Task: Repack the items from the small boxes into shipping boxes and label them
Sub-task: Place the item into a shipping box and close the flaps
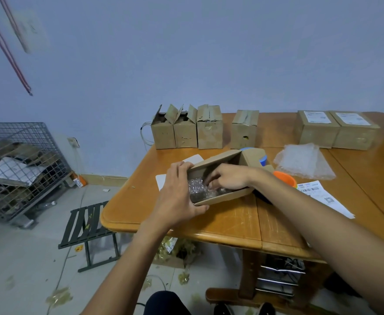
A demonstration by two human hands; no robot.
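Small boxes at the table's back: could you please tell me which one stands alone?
The rightmost small box: a gap separates it from the other three, which stand together.

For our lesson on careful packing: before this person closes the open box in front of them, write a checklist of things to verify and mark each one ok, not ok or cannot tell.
1. Box steadied: the left hand grips the end of the open box. Ok.
2. Item padded: a bubble-wrapped item lies inside. Ok.
3. Hands out of the box: the right hand has its fingers down on the wrap. Not ok.
4. Label nearby: a shipping label lies on the table, right of the box. Ok.
5. Tape ready: the orange thing behind the forearm is partly hidden. Cannot tell.
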